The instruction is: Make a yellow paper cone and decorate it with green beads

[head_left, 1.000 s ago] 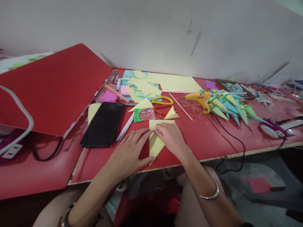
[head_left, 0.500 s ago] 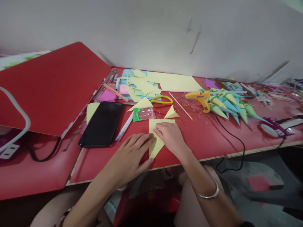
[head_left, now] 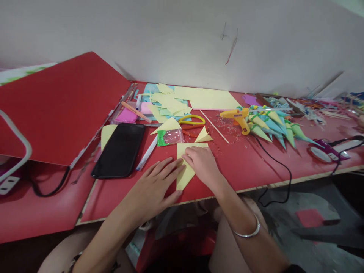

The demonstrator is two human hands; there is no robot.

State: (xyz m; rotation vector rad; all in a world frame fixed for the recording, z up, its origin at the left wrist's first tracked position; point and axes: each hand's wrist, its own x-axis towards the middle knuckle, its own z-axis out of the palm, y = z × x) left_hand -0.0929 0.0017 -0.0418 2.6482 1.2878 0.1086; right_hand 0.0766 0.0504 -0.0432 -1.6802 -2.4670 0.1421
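A pale yellow paper [head_left: 184,178] with a slanted lower right edge lies flat near the table's front edge. My left hand [head_left: 157,182] rests flat with fingers spread, its fingertips on the paper's left edge. On the paper's upper right part presses my right hand [head_left: 200,161], its fingers curled together; what they may pinch is hidden. Just beyond are a small folded yellow piece [head_left: 203,135], a clear packet with a green end [head_left: 170,137] and yellow-handled scissors [head_left: 192,120].
A black phone [head_left: 119,149] and a pen [head_left: 147,153] lie left. Behind are paper scraps [head_left: 167,101]. A yellow glue gun [head_left: 237,118] sits beside paper cones [head_left: 267,125] at right, its cord hanging over the edge. A red board [head_left: 65,110] leans at far left.
The whole view has shifted slightly, so the table items appear a little further left. Both hands keep the same pose on the paper.
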